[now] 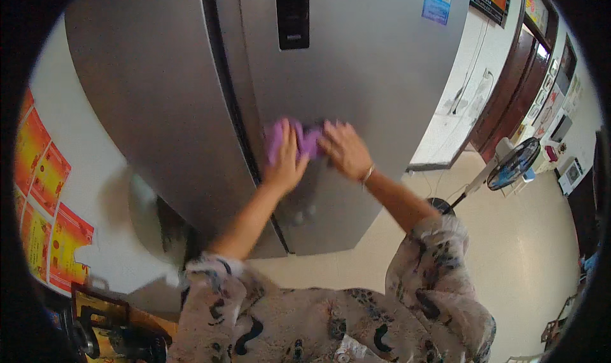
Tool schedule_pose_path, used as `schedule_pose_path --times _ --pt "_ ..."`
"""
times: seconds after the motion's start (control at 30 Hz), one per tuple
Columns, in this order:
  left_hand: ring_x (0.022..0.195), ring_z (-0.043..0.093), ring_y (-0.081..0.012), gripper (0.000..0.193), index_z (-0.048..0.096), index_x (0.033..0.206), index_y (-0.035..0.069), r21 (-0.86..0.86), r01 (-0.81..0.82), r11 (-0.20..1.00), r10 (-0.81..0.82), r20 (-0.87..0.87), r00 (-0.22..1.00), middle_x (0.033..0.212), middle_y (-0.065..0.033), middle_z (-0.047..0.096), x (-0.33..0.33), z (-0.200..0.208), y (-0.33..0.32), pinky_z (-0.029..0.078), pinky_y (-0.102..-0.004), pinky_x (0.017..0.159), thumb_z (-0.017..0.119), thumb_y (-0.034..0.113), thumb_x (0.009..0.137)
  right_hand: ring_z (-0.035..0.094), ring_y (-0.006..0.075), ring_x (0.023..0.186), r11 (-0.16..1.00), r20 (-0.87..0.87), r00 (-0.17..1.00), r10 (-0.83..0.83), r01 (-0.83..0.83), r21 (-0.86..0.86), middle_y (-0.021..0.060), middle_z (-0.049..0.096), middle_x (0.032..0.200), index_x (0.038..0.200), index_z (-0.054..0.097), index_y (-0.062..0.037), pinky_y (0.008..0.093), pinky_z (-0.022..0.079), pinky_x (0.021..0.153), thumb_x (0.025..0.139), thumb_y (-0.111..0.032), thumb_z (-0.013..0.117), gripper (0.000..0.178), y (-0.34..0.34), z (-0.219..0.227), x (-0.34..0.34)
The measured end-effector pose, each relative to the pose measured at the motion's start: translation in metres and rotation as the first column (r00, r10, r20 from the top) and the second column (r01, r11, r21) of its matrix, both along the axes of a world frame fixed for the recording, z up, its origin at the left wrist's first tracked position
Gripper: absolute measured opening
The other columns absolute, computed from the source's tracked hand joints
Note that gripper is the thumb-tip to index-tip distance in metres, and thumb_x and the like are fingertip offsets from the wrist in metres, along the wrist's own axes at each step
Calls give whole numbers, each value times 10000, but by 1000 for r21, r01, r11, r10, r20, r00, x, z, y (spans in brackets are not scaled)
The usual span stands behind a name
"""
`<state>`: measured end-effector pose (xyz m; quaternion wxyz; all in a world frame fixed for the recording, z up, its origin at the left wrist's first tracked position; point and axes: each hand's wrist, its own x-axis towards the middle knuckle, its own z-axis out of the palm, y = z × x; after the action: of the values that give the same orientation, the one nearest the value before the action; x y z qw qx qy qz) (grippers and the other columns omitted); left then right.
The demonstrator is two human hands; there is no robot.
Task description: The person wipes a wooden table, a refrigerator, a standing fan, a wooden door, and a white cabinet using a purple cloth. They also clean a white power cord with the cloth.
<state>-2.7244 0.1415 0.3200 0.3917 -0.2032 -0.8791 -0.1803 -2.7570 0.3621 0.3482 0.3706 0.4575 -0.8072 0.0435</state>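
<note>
A purple cloth (312,145) is bunched between my two hands in front of the grey metallic door of a large refrigerator (369,64). My left hand (287,159) has its fingers over the left part of the cloth, close to the dark vertical gap between the two doors. From the right, my right hand (345,150) holds the other end of the cloth, its fingers bent over it. Both hands and the cloth are slightly blurred. A thin bracelet (368,174) circles my right wrist.
A dark control panel (293,16) sits high on the door. To the right a standing fan (512,164) stands on the pale floor (509,248), before a brown wooden door (509,89). Red and yellow sheets (54,204) cover part of the left wall. Dark equipment (121,337) is at lower left.
</note>
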Motion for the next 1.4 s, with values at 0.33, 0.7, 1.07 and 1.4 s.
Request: schedule_pose_path --times 0.33,0.7,1.07,1.4 --pt "1355 222 -410 676 261 1423 4 4 -56 998 56 -91 994 1507 -237 136 -14 65 15 217 -501 1066 495 353 893 326 366 1307 929 -119 988 -98 48 -366 153 330 1442 1270 478 -1 465 268 1094 875 -119 491 412 -39 17 -28" --pt "1370 176 -422 755 203 1420 -47 -154 212 965 -220 -34 975 1507 -252 79 -31 108 109 218 -453 1102 600 235 843 398 336 1255 922 -248 941 -230 130 -364 111 391 1411 1220 541 -81 459 332 1054 726 -24 575 498 103 94 -33" --pt "1334 250 -411 667 279 1423 35 -41 -211 977 171 -442 880 1515 -155 182 -63 313 212 205 -487 1096 474 414 910 376 360 1275 894 -548 836 -34 -220 -391 195 449 1339 1226 520 -6 382 320 1071 823 -83 522 411 188 316 -86" --pt "1321 287 -427 708 286 1397 -33 -33 -8 999 21 427 904 1504 -222 151 -27 -68 239 278 -473 1063 577 318 856 336 325 1305 996 91 993 71 -66 -60 123 374 1420 1279 510 -71 464 275 1079 844 -166 465 448 241 -89 -56"
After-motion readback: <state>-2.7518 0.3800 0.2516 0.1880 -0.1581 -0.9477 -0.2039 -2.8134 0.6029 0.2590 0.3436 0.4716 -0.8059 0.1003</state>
